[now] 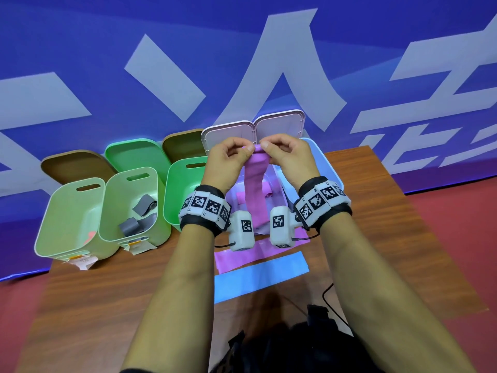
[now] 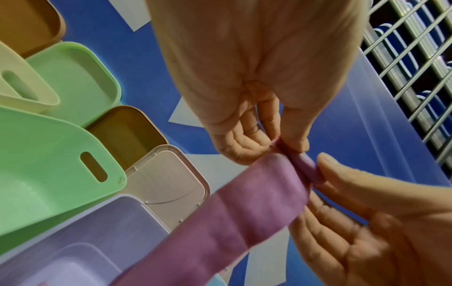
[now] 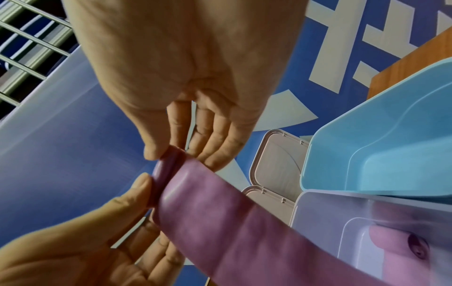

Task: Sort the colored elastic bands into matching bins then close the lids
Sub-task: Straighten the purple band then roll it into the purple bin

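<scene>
Rolling purple band [image 1: 254,181] end above the lilac bin [image 1: 231,195], left hand [image 1: 228,160] and right hand [image 1: 286,157] both pinching the roll; next: finish roll, drop it in.

A wooden table [image 1: 376,224] stands before a blue banner [image 1: 107,49] (large white characters), beside red floor [image 1: 470,238].

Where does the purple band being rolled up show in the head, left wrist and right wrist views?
Head: purple band, upper centre, hanging from the left hand and right hand.
Left wrist: lower centre, rising to a roll pinched at centre right.
Right wrist: lower centre, roll at centre left.
Shared landmark: the upright pale pink lid behind the band.
</scene>
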Action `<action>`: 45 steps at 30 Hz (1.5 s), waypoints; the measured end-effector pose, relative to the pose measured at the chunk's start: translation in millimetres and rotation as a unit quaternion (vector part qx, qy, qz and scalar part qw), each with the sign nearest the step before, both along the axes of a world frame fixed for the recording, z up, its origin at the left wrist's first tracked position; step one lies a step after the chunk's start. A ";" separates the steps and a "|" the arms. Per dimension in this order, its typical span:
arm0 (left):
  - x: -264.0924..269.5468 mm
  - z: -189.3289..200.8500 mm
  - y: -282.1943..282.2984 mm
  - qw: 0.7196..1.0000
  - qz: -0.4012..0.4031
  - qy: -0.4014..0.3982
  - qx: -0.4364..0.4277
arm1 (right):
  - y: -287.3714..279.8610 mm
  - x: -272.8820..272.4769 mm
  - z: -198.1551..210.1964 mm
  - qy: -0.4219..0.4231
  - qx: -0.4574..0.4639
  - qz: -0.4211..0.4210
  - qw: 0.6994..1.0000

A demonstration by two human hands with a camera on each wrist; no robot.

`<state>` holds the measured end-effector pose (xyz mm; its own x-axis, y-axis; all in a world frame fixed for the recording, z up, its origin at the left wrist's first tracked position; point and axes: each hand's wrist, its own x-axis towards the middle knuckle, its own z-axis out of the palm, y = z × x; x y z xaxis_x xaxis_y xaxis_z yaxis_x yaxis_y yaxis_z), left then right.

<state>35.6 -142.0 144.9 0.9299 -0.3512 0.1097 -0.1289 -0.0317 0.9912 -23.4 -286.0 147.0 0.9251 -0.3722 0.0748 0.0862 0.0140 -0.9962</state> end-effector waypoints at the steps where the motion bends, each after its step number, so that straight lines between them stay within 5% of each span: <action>1: -0.5 0.4 0.2 1.000 0.002 -0.002 -0.002 | 0.6 -0.2 -0.2 -0.001 -0.004 0.001 1.000; 45: -2.4 -6.3 -1.1 1.000 0.003 0.008 0.014 | 0.3 2.9 -2.8 0.012 0.005 0.000 1.000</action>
<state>33.2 -143.1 138.6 0.9337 -0.3478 0.0845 -0.1119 -0.0593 0.9920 -20.5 -285.7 144.2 0.9269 -0.3721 0.0485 0.0622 0.0250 -0.9977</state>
